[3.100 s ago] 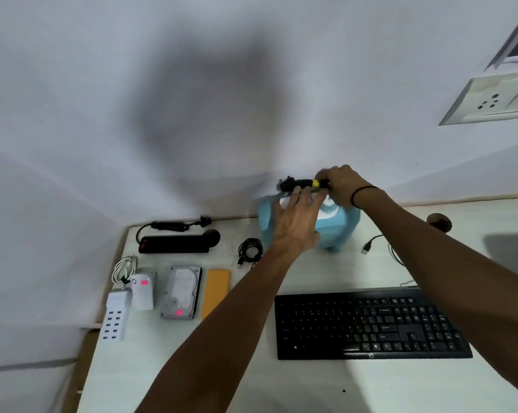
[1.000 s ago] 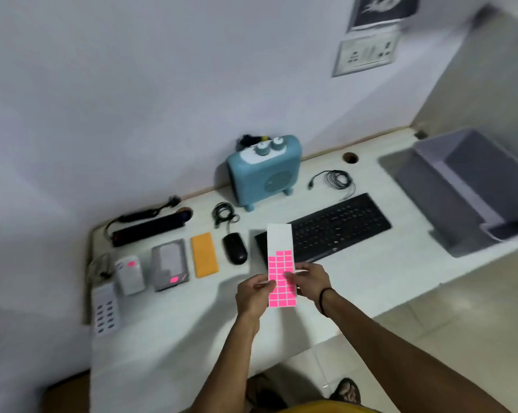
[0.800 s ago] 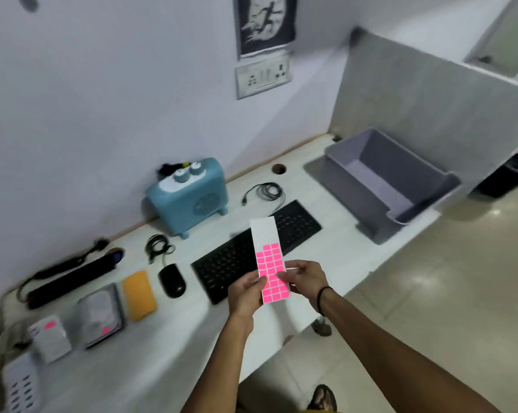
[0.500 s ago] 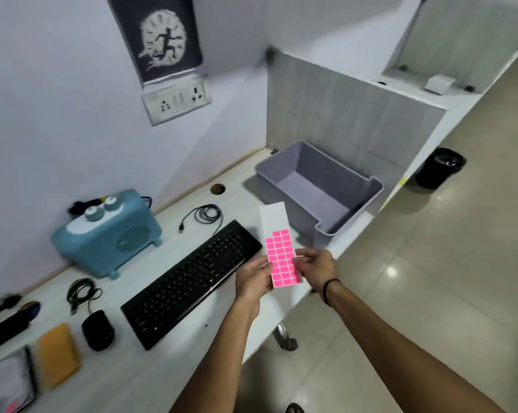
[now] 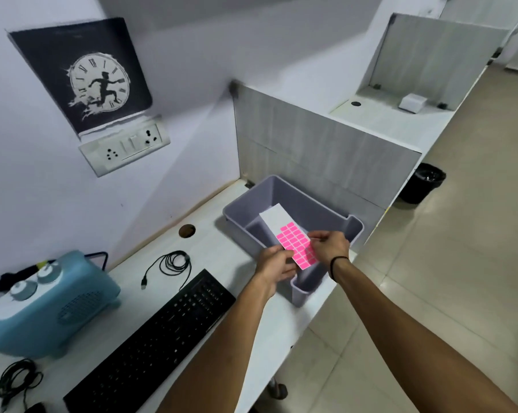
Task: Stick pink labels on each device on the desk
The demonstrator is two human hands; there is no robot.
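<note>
Label sheet (image 5: 293, 241) between left hand (image 5: 274, 263) and right hand (image 5: 330, 244)

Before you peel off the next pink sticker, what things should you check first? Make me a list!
1. Label sheet held steady: ok, left hand grips its lower edge.
2. Right hand on a sticker: ok, its fingers pinch at the sheet's right edge.
3. Pink stickers left: ok, several rows remain.
4. Sticker corner lifted: cannot tell, fingers hide it.
5. Device in reach needing a label: ok, keyboard and blue heater show no pink.
6. Sheet over the desk: not ok, it hangs above the grey bin.
</note>
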